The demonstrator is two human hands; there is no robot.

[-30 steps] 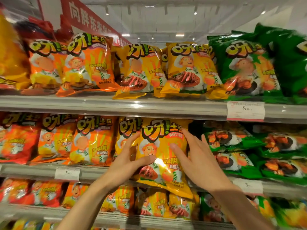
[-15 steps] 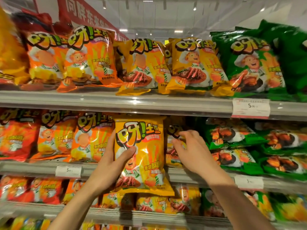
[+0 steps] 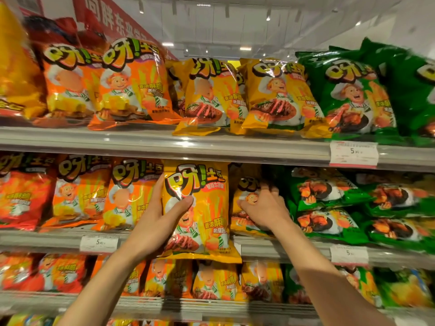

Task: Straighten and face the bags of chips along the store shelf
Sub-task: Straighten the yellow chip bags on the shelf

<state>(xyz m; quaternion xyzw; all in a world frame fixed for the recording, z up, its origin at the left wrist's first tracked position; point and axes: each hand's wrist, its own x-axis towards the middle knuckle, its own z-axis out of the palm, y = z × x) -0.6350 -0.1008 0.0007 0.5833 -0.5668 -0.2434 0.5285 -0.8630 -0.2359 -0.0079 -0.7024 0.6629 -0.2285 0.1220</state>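
A yellow chip bag point(image 3: 207, 208) stands upright in front of the middle shelf point(image 3: 282, 249), its bottom seam hanging over the shelf edge. My left hand point(image 3: 160, 220) grips its left side, thumb across the front and fingers behind. To its right, deeper on the shelf, sits a second yellow bag point(image 3: 244, 203). My right hand point(image 3: 261, 208) reaches into that gap and holds this bag, fingers curled over its top, which hides most of it.
Orange bags point(image 3: 127, 196) stand to the left and green bags point(image 3: 329, 201) lie stacked to the right on the middle shelf. The top shelf point(image 3: 164, 144) carries orange, yellow and green bags. Price tags point(image 3: 353, 152) hang on the rails. A lower shelf holds more bags.
My left hand has carried the front yellow bag to the left and set it upright. My right hand left that bag and reached back to the yellow bag behind it.
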